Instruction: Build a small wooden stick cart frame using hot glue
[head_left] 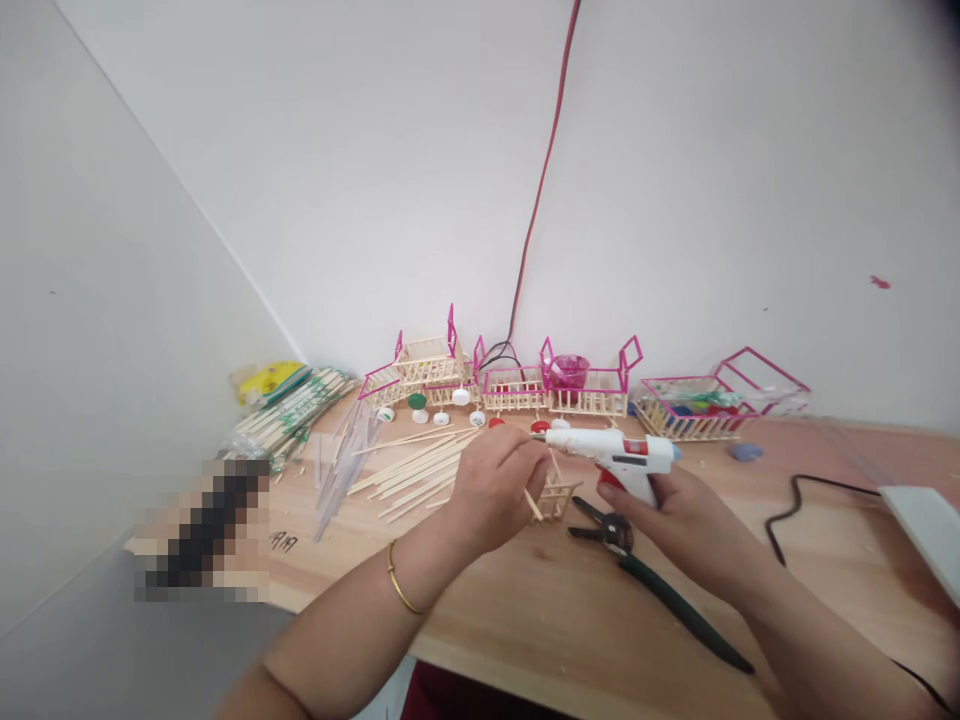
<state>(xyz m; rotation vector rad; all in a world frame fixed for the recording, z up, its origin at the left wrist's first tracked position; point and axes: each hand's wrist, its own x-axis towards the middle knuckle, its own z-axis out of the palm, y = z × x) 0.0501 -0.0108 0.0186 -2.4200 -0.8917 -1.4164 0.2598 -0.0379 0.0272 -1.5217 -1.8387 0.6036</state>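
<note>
My right hand (686, 515) is wrapped round the grip of a white hot glue gun (600, 447), its thumb by the red trigger. The gun's nozzle points left and lies close to the fingertips of my left hand (499, 485). Those fingers are closed in a pinch on a short wooden stick (533, 505), which pokes out below them. Just behind and under the left hand is a small frame of wooden sticks (556, 500), partly hidden by the hand. I cannot tell whether the stick touches it.
Green-handled pruning shears (675, 605) lie before the right hand. Loose sticks (420, 470) spread to the left, near a stick bundle (289, 420). Along the wall stand pink-edged stick carts (517, 388), a pink cup (568, 373) and a stick basket (686, 420). A black cable (795, 500) curves at right.
</note>
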